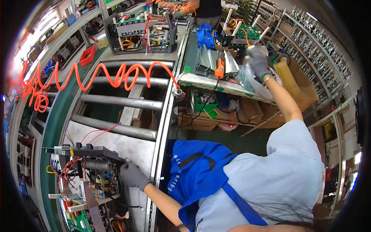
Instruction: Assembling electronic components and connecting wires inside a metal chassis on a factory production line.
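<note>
My left hand (133, 176), in a grey glove, has its fingers curled at the corner of an opened machine chassis (102, 152). The chassis has a dark panel, a coil, bundled wires and circuit boards, and it sits on a metal plate of the roller line. Stretched far to the right, my right hand (258, 63), gloved too, is over the side bench with its fingers bent by some whitish, see-through plastic (262, 49). What those fingers hold is hidden. Just beyond them stands a green circuit board unit (247, 33) with white posts and orange wires.
An orange-and-black electric screwdriver (220, 63) lies by metal strips (205, 60) and blue bins (205, 38). A coiled orange air hose (116, 77) hangs across the rollers (121, 101). Another chassis (141, 34) stands farther up the line, near another person (208, 9). A cardboard box (299, 83) is at right.
</note>
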The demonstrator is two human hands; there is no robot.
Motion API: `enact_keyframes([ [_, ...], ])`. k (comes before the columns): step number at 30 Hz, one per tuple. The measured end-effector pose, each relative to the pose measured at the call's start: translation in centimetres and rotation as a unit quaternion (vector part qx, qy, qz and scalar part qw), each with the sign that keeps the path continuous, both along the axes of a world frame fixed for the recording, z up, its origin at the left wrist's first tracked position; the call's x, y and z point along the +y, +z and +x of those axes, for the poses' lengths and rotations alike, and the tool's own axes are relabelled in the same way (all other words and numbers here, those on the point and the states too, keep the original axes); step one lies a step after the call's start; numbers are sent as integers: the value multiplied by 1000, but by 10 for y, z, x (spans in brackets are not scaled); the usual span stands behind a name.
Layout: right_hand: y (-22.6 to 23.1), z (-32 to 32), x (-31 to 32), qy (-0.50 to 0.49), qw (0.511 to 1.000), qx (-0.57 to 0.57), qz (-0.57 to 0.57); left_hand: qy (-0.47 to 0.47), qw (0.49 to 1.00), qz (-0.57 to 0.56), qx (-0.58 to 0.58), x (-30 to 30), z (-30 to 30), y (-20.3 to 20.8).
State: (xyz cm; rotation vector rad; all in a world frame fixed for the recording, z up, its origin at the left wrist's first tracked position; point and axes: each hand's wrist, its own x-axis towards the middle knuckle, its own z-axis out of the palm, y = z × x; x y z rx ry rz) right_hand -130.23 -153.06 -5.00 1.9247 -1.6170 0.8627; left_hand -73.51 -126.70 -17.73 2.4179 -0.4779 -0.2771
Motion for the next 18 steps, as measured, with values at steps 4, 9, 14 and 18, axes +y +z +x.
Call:
enact_keyframes([
  [4,-3,-123,-63,-228,913,-33,336,14,999,-14,-37,13,8,-21],
  [9,-59,-162,-70,-177,894,-171,374,54,906,-351,229,31,21,-21],
  [14,-56,-150,-62,-243,894,-142,348,82,864,-402,293,39,23,-7],
  [18,-23,-179,-54,-238,879,-307,277,59,885,-333,320,42,35,-27],
])
